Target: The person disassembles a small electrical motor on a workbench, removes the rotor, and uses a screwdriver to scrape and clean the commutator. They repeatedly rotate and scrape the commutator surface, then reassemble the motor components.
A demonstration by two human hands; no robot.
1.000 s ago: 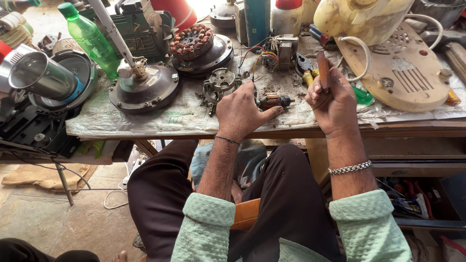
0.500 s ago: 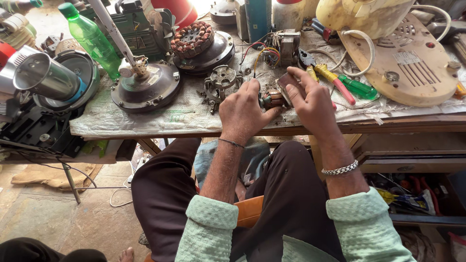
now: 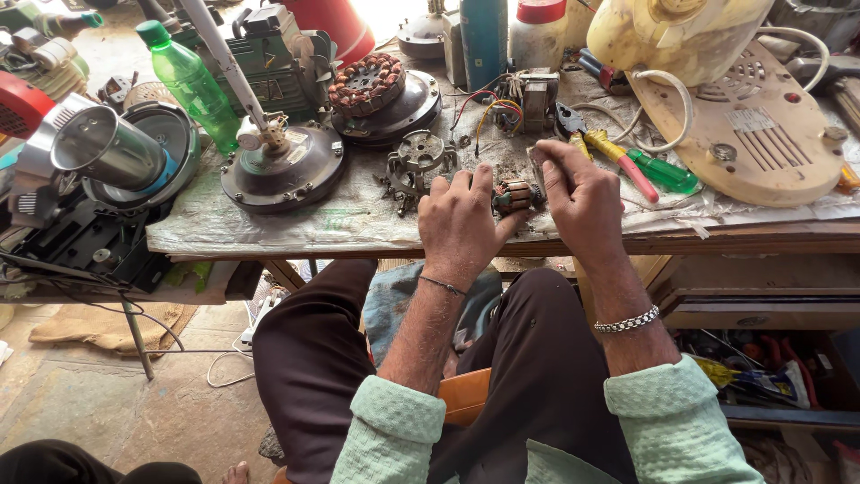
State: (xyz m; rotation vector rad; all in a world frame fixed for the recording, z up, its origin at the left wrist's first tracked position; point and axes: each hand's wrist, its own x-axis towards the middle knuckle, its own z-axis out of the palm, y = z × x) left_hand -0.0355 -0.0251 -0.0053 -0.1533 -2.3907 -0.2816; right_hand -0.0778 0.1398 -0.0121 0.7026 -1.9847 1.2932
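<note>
We see the left hand (image 3: 459,222) closed around a small wound armature (image 3: 514,194) at the front edge of the workbench (image 3: 269,235), thumb under it. The right hand (image 3: 582,202) pinches its other end, fingers curled; what they grip beyond that is hidden, perhaps a thin tool. A green bottle (image 3: 190,82) stands at the back left, capped, its contents unclear. A steel cup (image 3: 103,148) lies tilted, mouth towards us, apparently empty. A green screwdriver (image 3: 658,170) lies just right of the hands.
</note>
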